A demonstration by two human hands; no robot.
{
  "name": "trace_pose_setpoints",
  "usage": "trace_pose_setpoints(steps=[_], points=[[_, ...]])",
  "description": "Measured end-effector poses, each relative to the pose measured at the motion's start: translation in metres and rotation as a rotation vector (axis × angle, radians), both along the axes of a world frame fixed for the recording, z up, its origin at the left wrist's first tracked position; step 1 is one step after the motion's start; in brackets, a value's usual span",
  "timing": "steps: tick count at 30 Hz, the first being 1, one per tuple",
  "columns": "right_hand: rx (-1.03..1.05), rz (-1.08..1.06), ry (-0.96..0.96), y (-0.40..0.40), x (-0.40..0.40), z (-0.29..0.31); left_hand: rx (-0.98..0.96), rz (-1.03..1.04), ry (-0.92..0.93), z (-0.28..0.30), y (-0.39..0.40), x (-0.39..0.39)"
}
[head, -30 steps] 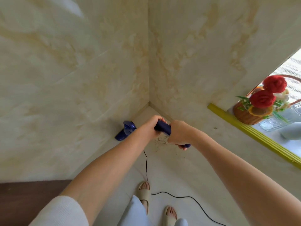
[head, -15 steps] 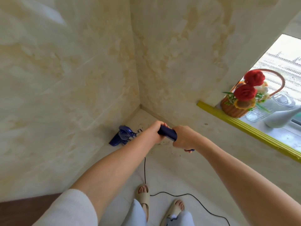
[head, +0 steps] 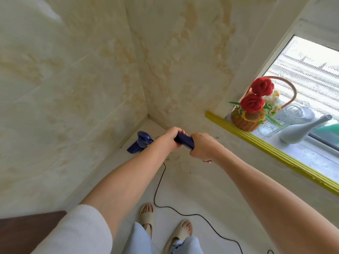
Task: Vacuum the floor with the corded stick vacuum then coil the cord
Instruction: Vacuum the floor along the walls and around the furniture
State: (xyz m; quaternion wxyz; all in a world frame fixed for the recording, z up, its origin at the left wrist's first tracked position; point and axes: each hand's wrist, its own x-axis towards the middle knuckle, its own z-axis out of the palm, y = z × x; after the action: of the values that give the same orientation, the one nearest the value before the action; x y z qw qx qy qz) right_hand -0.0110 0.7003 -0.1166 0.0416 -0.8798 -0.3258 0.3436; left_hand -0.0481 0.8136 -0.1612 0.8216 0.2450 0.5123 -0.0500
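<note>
Down in the head view, my left hand (head: 169, 138) and right hand (head: 202, 146) are both wrapped around the dark blue handle (head: 184, 141) of the stick vacuum, one just ahead of the other. Its blue body (head: 140, 143) sits low in the corner where the two marbled walls meet the pale floor (head: 201, 189). Its black cord (head: 159, 182) trails back past my sandalled feet. On the windowsill to my right stands a flower basket (head: 245, 121).
</note>
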Motion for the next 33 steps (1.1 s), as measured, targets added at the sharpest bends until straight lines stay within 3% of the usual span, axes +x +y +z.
trace_pose_setpoints(steps=[5,15,26,33], points=[[0.016,0.051,0.004,0.030,-0.003,-0.016,-0.020,0.039,0.022,-0.017,0.029,-0.002],[-0.022,0.112,-0.036,0.096,0.026,0.016,0.083,-0.014,-0.058,-0.004,0.085,0.016],[-0.079,0.040,-0.003,0.056,0.031,0.004,0.022,-0.062,0.021,-0.009,0.048,0.031],[-0.091,0.029,-0.098,0.031,0.040,0.017,-0.034,-0.025,-0.063,0.009,0.022,0.039]])
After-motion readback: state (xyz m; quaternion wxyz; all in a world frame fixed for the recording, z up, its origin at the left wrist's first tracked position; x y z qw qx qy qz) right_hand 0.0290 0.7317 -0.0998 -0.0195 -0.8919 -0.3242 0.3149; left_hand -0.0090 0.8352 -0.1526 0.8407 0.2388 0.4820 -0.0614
